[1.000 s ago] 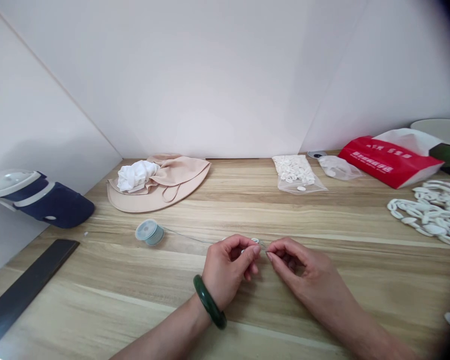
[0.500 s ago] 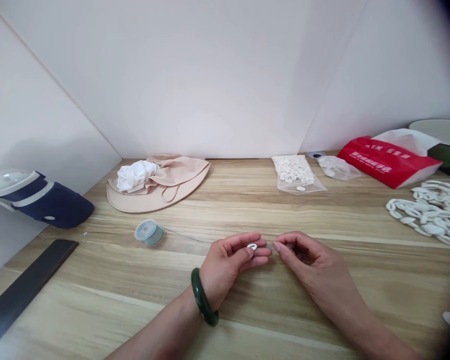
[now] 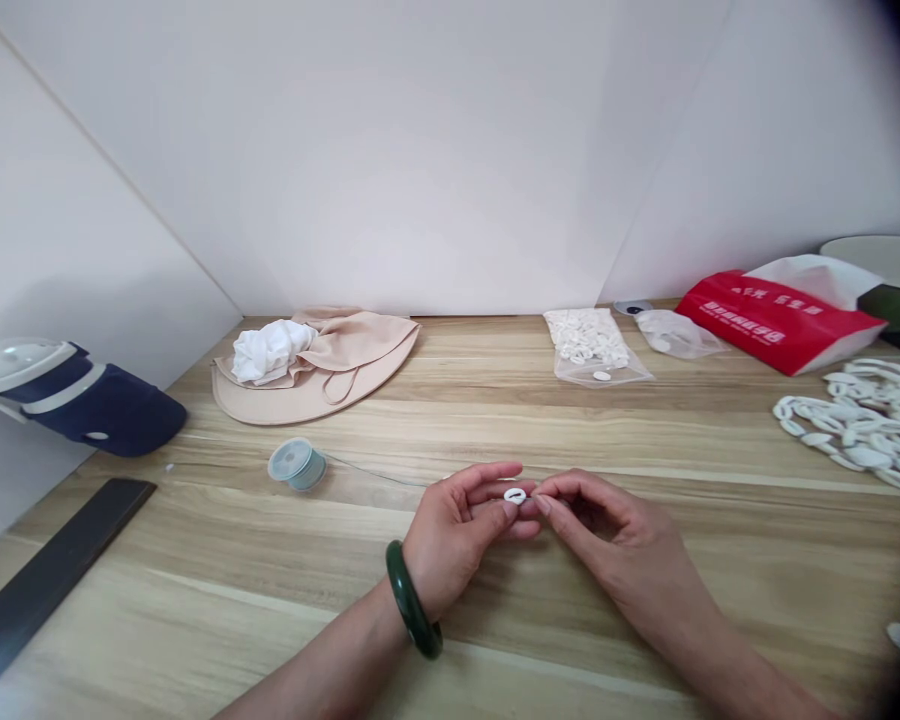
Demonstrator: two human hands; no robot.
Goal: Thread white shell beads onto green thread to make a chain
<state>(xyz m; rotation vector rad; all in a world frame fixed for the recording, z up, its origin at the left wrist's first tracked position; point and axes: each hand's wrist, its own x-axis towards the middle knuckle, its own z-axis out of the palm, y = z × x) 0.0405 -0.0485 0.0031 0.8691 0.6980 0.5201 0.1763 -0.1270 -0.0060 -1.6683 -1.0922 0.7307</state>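
My left hand [image 3: 469, 520], with a dark green bangle [image 3: 412, 600] at its wrist, holds a small white shell [image 3: 515, 495] between thumb and fingers. The shell's dark slit faces up. Close on its right, my right hand [image 3: 607, 525] pinches thumb against forefinger at the end of a thin cord, whose tip is too small to make out. A pale cord [image 3: 367, 472] runs from a light blue spool [image 3: 298, 465] on the table to my left hand.
A beige hat [image 3: 360, 360] with white cloth, a navy bottle [image 3: 120, 405] and a dark flat bar [image 3: 52, 570] lie leftward. Towards the right are a bag of shells [image 3: 589, 340], a red tissue pack [image 3: 780, 320] and strung white shells [image 3: 862, 430]. Walls stand behind.
My right hand has moved left, its fingertips now close beside the shell. The shell sits slightly further right and shows more beyond my left thumb.
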